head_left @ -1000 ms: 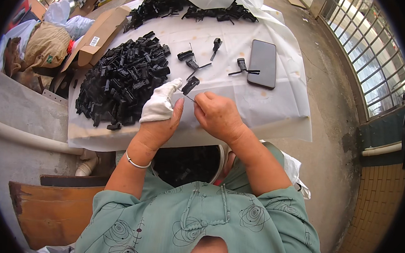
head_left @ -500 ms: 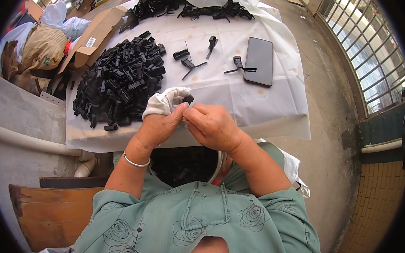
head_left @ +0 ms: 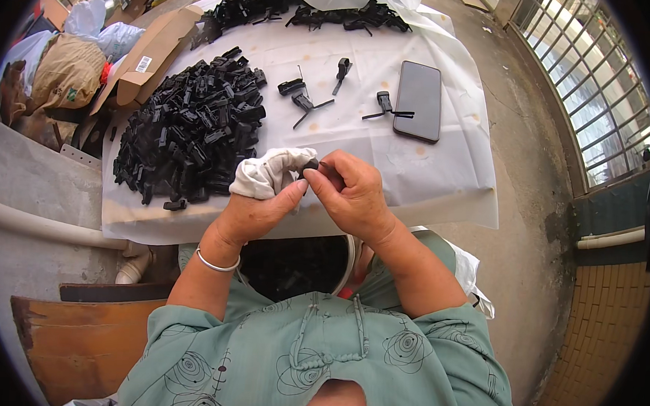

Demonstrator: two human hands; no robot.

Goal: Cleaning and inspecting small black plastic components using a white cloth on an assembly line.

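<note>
Over the near side of the white-sheeted table [head_left: 437, 176], my part-gloved left hand [head_left: 263, 181] is curled closed on a small black plastic clip [head_left: 311, 164], apparently to steady it. My bare right hand [head_left: 353, 190] pinches the same clip, its fingers hiding most of it. To the left, a heap of black clips [head_left: 189, 126] lies within reach, presumably for convenience. Beyond, strapped pieces [head_left: 301, 100] lie loose; to the right, a smartphone [head_left: 418, 101].

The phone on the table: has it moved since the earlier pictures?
No. Against the white table cover, the phone lies in the same place; a small black piece still reaches over its left edge.
</note>
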